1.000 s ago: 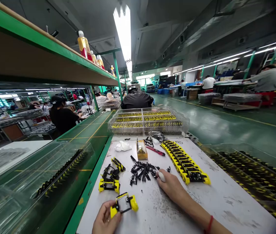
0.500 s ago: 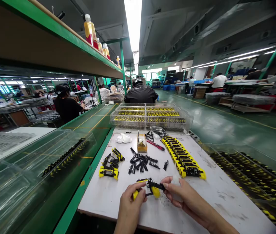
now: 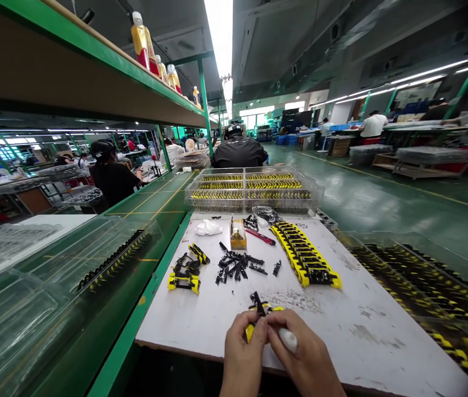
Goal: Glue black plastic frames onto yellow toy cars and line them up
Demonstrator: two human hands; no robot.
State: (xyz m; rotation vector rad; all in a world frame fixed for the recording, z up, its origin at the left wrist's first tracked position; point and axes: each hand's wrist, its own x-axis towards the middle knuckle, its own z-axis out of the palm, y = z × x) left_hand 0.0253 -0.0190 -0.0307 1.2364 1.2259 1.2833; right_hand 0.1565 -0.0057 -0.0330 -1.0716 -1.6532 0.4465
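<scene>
Left hand [image 3: 242, 343] and right hand [image 3: 302, 347] meet around a mostly hidden yellow-and-black plastic frame [image 3: 249, 332].
The left hand pinches the frame above the near part of the white tabletop [image 3: 201, 325]; a black strip [image 3: 259, 305] juts up at the fingertips, its lower end covered. The right hand is wrapped around a rounded white object [image 3: 288, 340], partly concealed; whether its fingertips also grip the frame cannot be told.

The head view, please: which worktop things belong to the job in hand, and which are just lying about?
Likely job:
held yellow piece
white object in right hand
loose black parts
yellow-and-black row

Perhaps lying about:
crumpled white item
red tool
</scene>
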